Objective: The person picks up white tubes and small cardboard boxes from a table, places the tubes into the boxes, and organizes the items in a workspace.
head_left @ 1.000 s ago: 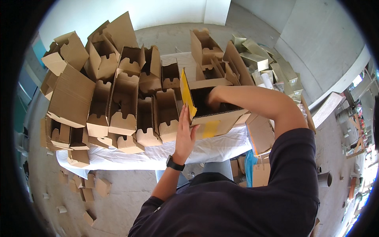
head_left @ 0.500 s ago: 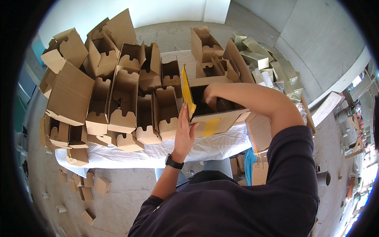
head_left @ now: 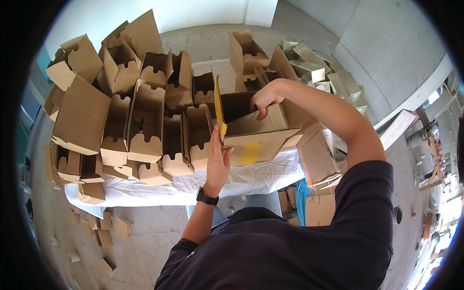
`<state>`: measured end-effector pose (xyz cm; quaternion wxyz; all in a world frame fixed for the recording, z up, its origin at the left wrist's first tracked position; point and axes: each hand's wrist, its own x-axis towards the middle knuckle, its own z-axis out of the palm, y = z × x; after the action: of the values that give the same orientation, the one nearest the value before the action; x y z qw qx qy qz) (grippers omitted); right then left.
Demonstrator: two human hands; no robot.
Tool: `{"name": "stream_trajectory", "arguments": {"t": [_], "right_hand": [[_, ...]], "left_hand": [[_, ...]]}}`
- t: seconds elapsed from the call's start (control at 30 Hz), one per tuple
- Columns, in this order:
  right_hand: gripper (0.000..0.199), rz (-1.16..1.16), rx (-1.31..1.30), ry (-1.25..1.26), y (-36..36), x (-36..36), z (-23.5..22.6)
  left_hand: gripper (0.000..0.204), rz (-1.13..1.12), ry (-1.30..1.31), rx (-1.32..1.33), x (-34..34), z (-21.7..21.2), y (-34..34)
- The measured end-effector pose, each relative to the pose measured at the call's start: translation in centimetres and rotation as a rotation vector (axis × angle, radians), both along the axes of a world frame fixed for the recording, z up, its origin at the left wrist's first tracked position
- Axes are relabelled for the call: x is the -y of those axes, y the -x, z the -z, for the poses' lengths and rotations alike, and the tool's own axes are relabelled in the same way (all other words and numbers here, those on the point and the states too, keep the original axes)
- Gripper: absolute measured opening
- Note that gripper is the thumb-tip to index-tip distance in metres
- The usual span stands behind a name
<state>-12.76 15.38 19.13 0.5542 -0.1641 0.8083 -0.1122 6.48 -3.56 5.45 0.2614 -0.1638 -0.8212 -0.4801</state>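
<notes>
A large open cardboard carton (head_left: 270,149) with yellow tape stands before me on the cloth-covered table. My left hand (head_left: 218,162) holds its near left corner, fingers stretched up along the taped flap and thumb against the front wall. Inside the carton, my right hand (head_left: 265,100) is closed on a pale gold-grey box (head_left: 271,120). This box lies tilted, its upper face showing above the carton's front edge. The lower part of the box is hidden by the carton wall.
Several open brown boxes (head_left: 146,116) stand in rows on the left of the table. A white cloth (head_left: 193,186) covers the tabletop. Pale gold boxes (head_left: 309,70) are heaped at the far right. Small cardboard pieces (head_left: 104,237) lie on the floor at the left.
My right hand has come up from deep in the carton, and the pale box in it has risen into view. My left hand stays at the carton's corner.
</notes>
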Motion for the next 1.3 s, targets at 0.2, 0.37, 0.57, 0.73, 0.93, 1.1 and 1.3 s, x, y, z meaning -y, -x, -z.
{"name": "stream_trajectory", "arguments": {"t": [0.2, 0.37, 0.57, 0.73, 0.93, 1.1, 1.3], "right_hand": [[0.032, -0.121, -0.145, 0.090, 1.8, -1.9, 6.5], [0.042, -0.694, -0.446, -0.265, 1.4, 0.6, 6.6], [0.035, -0.500, -0.667, 0.163, -1.0, 1.7, -0.2], [0.026, -0.253, -0.894, 0.405, -5.9, -0.9, -5.9], [0.019, 0.033, -1.233, 0.700, -10.7, -6.4, -5.6], [0.019, 0.266, -1.397, 0.907, -10.8, -8.7, -4.0], [0.021, 0.400, -1.616, 1.091, -9.6, -9.2, -2.8]], "left_hand": [[0.070, 0.025, 0.008, -0.029, -0.3, -0.2, 0.2], [0.070, 0.037, 0.000, 0.058, -0.4, -0.2, 0.0], [0.071, 0.048, -0.032, 0.122, -0.2, -0.1, -0.1], [0.076, 0.134, -0.224, 0.148, -0.2, -0.2, -0.3], [0.088, 0.143, -0.277, 0.057, 0.2, -1.0, -0.6], [0.096, 0.136, -0.206, 0.064, 0.5, -2.5, -0.7], [0.100, 0.115, -0.106, 0.008, 0.2, -3.0, -1.7]]}}
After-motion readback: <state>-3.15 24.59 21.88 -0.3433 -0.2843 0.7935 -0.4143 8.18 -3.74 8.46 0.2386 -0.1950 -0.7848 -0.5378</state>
